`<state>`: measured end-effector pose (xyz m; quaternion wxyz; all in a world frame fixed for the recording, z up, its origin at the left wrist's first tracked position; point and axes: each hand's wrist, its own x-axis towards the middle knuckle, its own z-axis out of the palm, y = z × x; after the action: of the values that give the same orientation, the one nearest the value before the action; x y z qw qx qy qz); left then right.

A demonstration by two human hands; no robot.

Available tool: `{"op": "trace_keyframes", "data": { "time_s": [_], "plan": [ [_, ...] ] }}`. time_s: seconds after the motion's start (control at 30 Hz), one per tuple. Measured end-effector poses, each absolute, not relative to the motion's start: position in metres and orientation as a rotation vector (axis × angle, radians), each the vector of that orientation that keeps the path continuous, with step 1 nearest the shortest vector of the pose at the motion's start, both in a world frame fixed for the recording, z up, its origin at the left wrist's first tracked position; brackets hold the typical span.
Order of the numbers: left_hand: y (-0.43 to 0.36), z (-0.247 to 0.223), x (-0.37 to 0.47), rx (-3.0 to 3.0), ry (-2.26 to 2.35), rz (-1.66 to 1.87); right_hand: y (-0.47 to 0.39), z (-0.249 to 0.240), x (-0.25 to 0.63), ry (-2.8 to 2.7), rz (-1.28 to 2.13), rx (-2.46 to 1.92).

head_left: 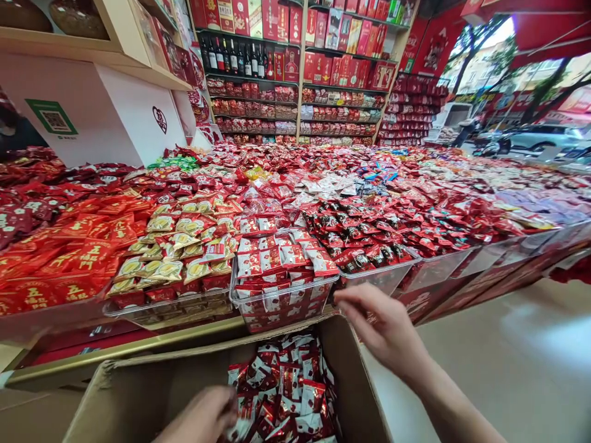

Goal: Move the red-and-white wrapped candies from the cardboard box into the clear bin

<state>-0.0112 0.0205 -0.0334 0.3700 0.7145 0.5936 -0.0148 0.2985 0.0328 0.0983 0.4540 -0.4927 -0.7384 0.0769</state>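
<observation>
An open cardboard box [152,375] stands at the bottom centre, with many small red and white packets [290,381] inside. My left hand [207,413], blurred, is low in the box beside the packets; its fingers are smeared by motion. Above the box's right edge, my right hand [379,320] has its fingers bent and close together, their tips partly hidden, and I cannot make out anything in them. Directly behind the box is a clear plastic bin [286,301] piled with red and white packets [272,255] like those in the box.
Gold durian-picture packets [184,237] and bright red packets [92,258] fill the left side. Dark red packets [364,234] lie right of the centre bin. Shelves [302,74] with boxes and bottles stand behind, a white pillar [111,117] at the left.
</observation>
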Motion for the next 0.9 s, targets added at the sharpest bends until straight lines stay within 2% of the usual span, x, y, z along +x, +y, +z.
{"op": "trace_keyframes", "data": {
  "time_s": [0.13, 0.23, 0.4, 0.5, 0.73, 0.9],
  "plan": [
    [0.028, 0.037, 0.019, 1.708, 1.211, 0.284, 0.009, 0.074, 0.257, -1.847, 0.804, -1.264],
    [0.029, 0.072, 0.047, 1.488, 1.125, 0.569, 0.007, 0.058, 0.227, -1.835, 1.037, -1.257],
    [0.018, 0.078, 0.073, 1.332, 1.225, 1.069, 0.015, 0.05, 0.21, -1.643, 0.848, -1.321],
    [0.013, 0.074, 0.079, 1.329, 1.277, 1.235, 0.017, 0.051, 0.208, -1.612, 0.729, -1.315],
    [0.012, 0.073, 0.082, 1.353, 1.267, 1.283, 0.02, 0.05, 0.208, -1.558, 0.835, -1.301],
    [0.016, 0.079, 0.079, 0.759, 1.046, 1.133, 0.014, 0.067, 0.232, -1.643, 1.039, -0.954]
  ]
}}
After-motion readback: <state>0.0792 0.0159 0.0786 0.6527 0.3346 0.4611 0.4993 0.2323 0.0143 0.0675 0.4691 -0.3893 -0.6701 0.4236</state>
